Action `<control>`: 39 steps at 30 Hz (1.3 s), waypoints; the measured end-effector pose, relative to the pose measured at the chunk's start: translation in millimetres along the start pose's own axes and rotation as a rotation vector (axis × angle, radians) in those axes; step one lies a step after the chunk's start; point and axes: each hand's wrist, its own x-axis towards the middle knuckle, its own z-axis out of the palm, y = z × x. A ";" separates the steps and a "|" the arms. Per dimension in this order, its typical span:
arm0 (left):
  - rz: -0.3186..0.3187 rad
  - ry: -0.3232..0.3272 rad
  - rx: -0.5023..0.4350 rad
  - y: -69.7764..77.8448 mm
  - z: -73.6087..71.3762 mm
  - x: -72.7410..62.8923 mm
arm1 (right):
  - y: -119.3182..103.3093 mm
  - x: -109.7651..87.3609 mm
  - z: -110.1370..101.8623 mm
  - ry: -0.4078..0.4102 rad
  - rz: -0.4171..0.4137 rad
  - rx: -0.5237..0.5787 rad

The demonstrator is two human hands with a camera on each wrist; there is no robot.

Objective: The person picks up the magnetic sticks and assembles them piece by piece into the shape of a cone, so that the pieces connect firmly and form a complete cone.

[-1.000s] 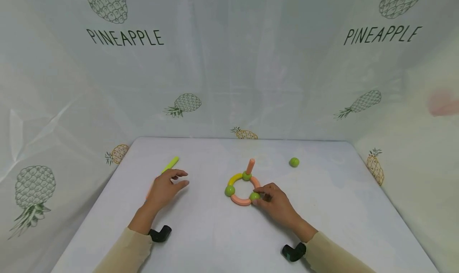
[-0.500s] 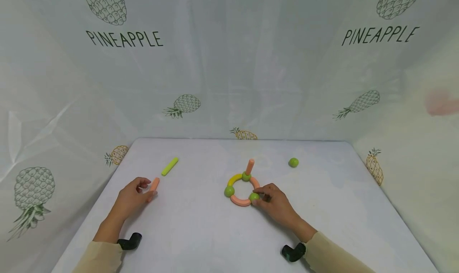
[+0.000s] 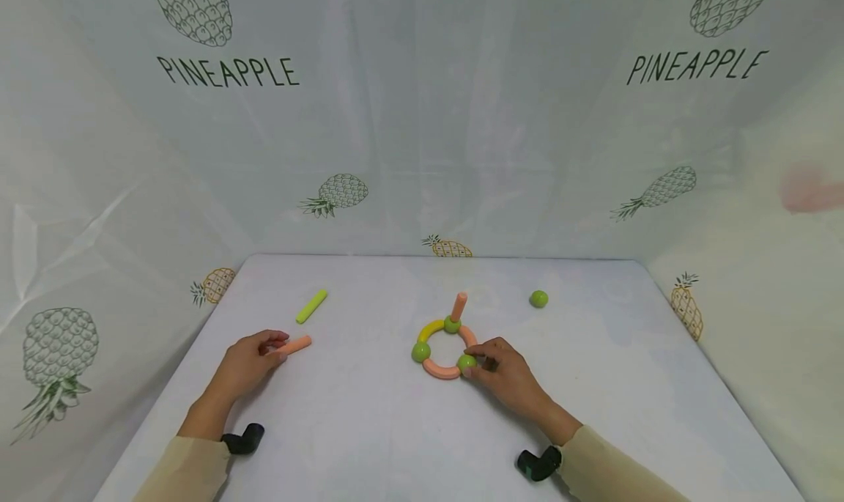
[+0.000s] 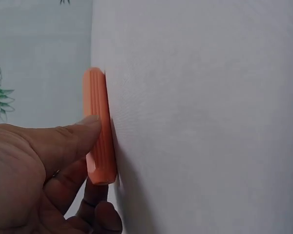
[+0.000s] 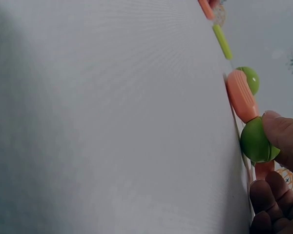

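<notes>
At the left of the table, my left hand (image 3: pixel 247 363) pinches a straight orange stick (image 4: pixel 98 126) between thumb and fingers; in the left wrist view the ribbed stick lies close along the tabletop. My right hand (image 3: pixel 508 376) grips the green ball (image 5: pixel 258 140) at the lower right of a ring. Curved orange pieces (image 3: pixel 440 371) and a yellow curved piece (image 3: pixel 431 329) form that ring, joined by green balls, one of them a ball (image 3: pixel 420 352) on the left. From the top ball (image 3: pixel 451 325) a straight orange stick (image 3: pixel 459 306) points away.
A lime-green stick (image 3: pixel 311 306) lies beyond my left hand. One loose green ball (image 3: pixel 538 299) sits at the back right of the white table (image 3: pixel 395 443). Behind hangs a pale curtain (image 3: pixel 422 121) printed with pineapples.
My left hand has moved left and back from near the lime-green stick, and now holds the orange stick, which has turned to point rightward. My right hand stays on the ring's ball.
</notes>
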 end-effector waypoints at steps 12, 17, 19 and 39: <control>0.020 -0.013 0.035 4.0 -1.3 2.6 | 1.6 0.2 1.2 -0.002 -0.004 0.005; 0.028 0.007 0.028 2.6 0.1 2.8 | 0.1 -0.1 0.8 0.004 0.000 -0.003; 0.029 0.017 0.016 2.8 0.9 2.9 | -0.2 0.2 0.9 0.008 0.002 -0.010; 0.011 0.115 -0.188 43.5 22.0 15.1 | -0.8 1.5 0.4 0.010 0.008 -0.017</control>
